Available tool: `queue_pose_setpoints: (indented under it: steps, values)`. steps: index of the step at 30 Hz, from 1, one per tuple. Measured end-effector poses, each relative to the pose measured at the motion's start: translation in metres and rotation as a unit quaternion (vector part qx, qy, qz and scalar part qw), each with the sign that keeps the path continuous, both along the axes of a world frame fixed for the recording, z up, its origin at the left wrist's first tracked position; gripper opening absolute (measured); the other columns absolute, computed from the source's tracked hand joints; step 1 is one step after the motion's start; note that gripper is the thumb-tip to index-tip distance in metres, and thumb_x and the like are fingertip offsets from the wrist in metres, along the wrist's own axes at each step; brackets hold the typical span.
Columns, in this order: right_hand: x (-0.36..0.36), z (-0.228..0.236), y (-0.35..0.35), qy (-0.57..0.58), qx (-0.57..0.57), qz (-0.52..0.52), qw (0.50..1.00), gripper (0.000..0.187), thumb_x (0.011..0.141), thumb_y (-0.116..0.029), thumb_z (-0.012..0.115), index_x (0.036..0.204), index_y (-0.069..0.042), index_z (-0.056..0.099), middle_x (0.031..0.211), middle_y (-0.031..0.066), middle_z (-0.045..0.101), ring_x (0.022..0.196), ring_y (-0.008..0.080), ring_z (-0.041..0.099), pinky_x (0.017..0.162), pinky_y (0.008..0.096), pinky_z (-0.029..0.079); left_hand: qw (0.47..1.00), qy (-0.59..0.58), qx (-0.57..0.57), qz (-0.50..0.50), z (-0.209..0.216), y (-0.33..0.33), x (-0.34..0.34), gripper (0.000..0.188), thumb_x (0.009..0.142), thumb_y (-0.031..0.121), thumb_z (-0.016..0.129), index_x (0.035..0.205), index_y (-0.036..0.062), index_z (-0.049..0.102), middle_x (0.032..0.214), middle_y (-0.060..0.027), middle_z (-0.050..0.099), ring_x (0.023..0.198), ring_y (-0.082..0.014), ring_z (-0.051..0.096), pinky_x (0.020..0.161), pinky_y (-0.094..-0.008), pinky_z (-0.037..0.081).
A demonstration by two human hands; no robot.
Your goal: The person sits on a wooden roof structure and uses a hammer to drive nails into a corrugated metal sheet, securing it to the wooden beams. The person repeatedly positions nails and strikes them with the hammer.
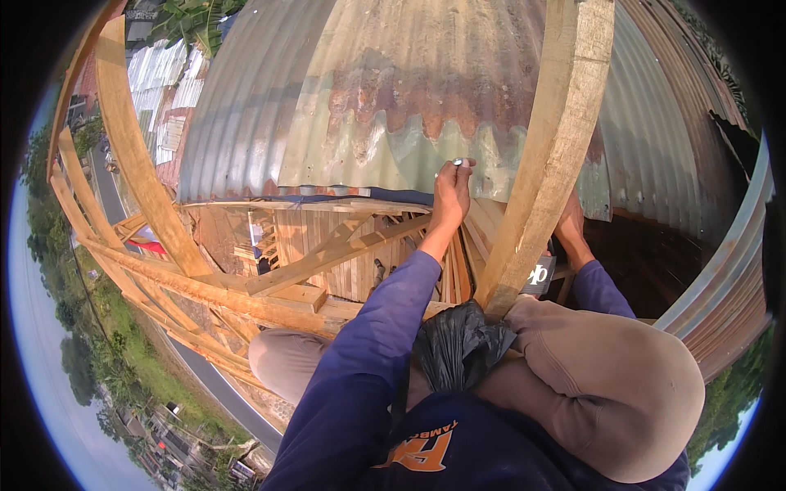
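Fingers pinched together, my left hand [450, 195] rests at the near edge of the corrugated metal sheet [409, 151]. A small shiny metal piece [458, 163], too small to name surely, shows at its fingertips. My right hand [571, 225] is by the sheet's edge, beyond the upright wooden beam [550, 147]. That beam hides its fingers, so I cannot see what it grips. The sheet is greenish grey with a rusty band and overlaps other sheets. A black plastic bag [464, 344] lies between my legs, against the beam's foot.
Timber framing [213, 299] runs along the left, with a curved-looking post [143, 155] rising from it. Below the sheet edge, planks [327, 245] show far down. A dark gap [655, 254] lies right of my right hand. A road [217, 389] is far below at left.
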State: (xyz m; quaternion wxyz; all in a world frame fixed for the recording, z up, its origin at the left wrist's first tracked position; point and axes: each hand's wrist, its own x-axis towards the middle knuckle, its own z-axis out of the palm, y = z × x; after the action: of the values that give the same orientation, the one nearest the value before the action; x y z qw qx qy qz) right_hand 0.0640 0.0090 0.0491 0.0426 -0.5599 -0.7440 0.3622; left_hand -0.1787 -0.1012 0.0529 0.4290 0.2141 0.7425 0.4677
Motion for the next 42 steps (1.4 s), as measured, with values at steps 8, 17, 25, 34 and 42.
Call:
queue_pose_setpoints:
  steps: [8, 17, 25, 34, 42]
  values:
    - [-0.020, 0.026, 0.000, -0.065, -0.027, 0.008, 0.998, 0.029, 0.087, -0.020, 0.063, 0.104, 0.001, 0.054, 0.106, 0.0222, 0.053, 0.099, 0.0457, 0.054, 0.080, 0.0493, 0.045, 0.916, 0.204, 0.092, -0.332, -0.050, 0.068, -0.039, 0.044, 0.102, 0.045, 0.034, 0.128, 0.0209, 0.061, 0.132, -0.0064, 0.058, 0.140, -0.0276, 0.033, 0.119, -0.0502, 0.013]
    - [-0.011, 0.025, 0.007, -0.020, -0.082, 0.001, 0.996, 0.036, 0.087, -0.025, 0.064, 0.114, -0.004, 0.057, 0.109, 0.0207, 0.054, 0.104, 0.0431, 0.053, 0.084, 0.0477, 0.045, 0.901, 0.184, 0.042, -0.391, -0.064, 0.073, -0.037, 0.048, 0.102, 0.050, 0.029, 0.123, 0.0258, 0.065, 0.087, -0.0074, 0.071, 0.140, -0.0205, 0.034, 0.119, -0.0461, 0.018]
    - [-0.037, 0.067, 0.010, 0.060, -0.174, -0.031, 0.982, 0.040, 0.085, -0.022, 0.068, 0.115, 0.003, 0.058, 0.101, 0.0211, 0.067, 0.091, 0.0306, 0.067, 0.076, 0.0399, 0.051, 0.903, 0.181, 0.039, -0.388, -0.063, 0.071, -0.045, 0.044, 0.102, 0.046, 0.036, 0.117, 0.0213, 0.068, 0.083, -0.0100, 0.071, 0.140, -0.0189, 0.034, 0.118, -0.0454, 0.019]
    - [-0.068, 0.110, 0.035, 0.092, -0.124, 0.160, 0.975, 0.033, 0.080, -0.014, 0.071, 0.107, 0.003, 0.062, 0.100, 0.0244, 0.067, 0.090, 0.0389, 0.066, 0.074, 0.0407, 0.052, 0.872, 0.258, 0.046, -0.413, -0.070, 0.074, -0.039, 0.042, 0.100, 0.041, 0.043, 0.103, 0.0117, 0.073, 0.076, -0.0139, 0.067, 0.138, -0.0206, 0.037, 0.117, -0.0458, 0.020]
    - [-0.084, 0.122, 0.043, 0.087, -0.142, 0.131, 0.977, 0.034, 0.082, -0.016, 0.068, 0.109, 0.003, 0.062, 0.098, 0.0215, 0.067, 0.088, 0.0312, 0.065, 0.078, 0.0411, 0.051, 0.850, 0.264, -0.012, -0.456, -0.056, 0.079, -0.033, 0.041, 0.100, 0.040, 0.044, 0.099, 0.0126, 0.074, 0.096, -0.0101, 0.071, 0.138, -0.0185, 0.036, 0.116, -0.0424, 0.021]
